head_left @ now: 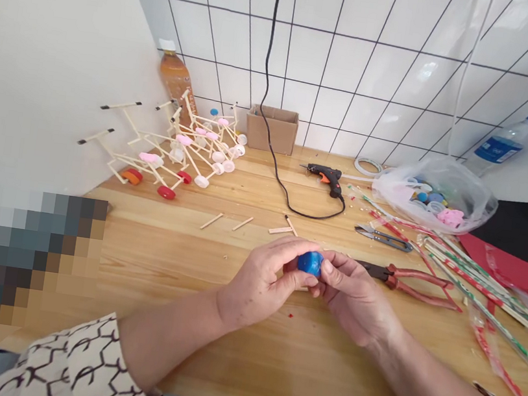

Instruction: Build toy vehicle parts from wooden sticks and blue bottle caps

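Observation:
Both hands are held together above the wooden tabletop (148, 254), pinching a small round blue object (310, 263), possibly a bottle cap or a ball of clay. My left hand (265, 280) grips it from the left with thumb and fingers, and my right hand (353, 296) presses on it from the right. Its underside is hidden by my fingers. Just right of my right hand lie red-handled pliers (411, 284), their dark jaws near my fingertips. A few loose wooden sticks (243, 223) lie just beyond my hands.
Beyond my hands lie steel snips (383, 238) and a black-and-orange glue gun (328, 179) with a black cord (275, 121). Stick-built wheeled models (167, 151) stand at back left. A plastic bag of caps (434, 196), striped straws (490, 295) and red card (514, 267) fill the right.

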### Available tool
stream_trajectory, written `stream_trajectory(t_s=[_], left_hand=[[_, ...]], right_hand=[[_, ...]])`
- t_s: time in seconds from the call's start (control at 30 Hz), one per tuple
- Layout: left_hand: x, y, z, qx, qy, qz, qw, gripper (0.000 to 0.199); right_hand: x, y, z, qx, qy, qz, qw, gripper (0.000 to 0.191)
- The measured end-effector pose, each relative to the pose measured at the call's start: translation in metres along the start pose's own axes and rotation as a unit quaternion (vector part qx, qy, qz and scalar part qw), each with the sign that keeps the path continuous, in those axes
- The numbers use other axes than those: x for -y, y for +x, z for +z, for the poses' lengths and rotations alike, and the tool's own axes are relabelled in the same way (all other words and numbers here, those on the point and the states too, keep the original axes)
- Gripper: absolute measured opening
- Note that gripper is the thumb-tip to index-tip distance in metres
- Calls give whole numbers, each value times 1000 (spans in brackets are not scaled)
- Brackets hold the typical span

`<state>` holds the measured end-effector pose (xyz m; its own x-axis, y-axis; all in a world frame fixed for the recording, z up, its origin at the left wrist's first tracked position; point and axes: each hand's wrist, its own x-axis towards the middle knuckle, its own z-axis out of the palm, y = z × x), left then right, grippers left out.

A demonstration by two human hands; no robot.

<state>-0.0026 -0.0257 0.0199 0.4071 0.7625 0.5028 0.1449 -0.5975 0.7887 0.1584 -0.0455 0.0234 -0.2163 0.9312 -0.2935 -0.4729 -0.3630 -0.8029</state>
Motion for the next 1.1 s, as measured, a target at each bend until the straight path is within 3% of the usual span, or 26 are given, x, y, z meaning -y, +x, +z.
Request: stream_trajectory(t_s=[0.17, 0.47, 0.7, 0.9, 1.1], left_hand=[[-1, -1, 1, -7, -15, -15, 1000, 29], [-6, -3, 1, 1, -24, 24, 999, 27], [-2, 4, -4, 19, -86, -91, 992, 26], [12, 7, -5, 57, -280, -210, 935, 30], [15, 7, -1, 66, -398, -254, 879, 28]], right_hand=[[-1, -1, 4, -13, 24, -5, 1000, 20], [-1, -8, 5, -4, -14, -48, 999, 19], [5, -7, 4, 44, -53, -66, 995, 15], [5, -6, 0, 20, -181, -99, 978, 21], [3, -4, -2, -7, -381, -192, 904, 14]])
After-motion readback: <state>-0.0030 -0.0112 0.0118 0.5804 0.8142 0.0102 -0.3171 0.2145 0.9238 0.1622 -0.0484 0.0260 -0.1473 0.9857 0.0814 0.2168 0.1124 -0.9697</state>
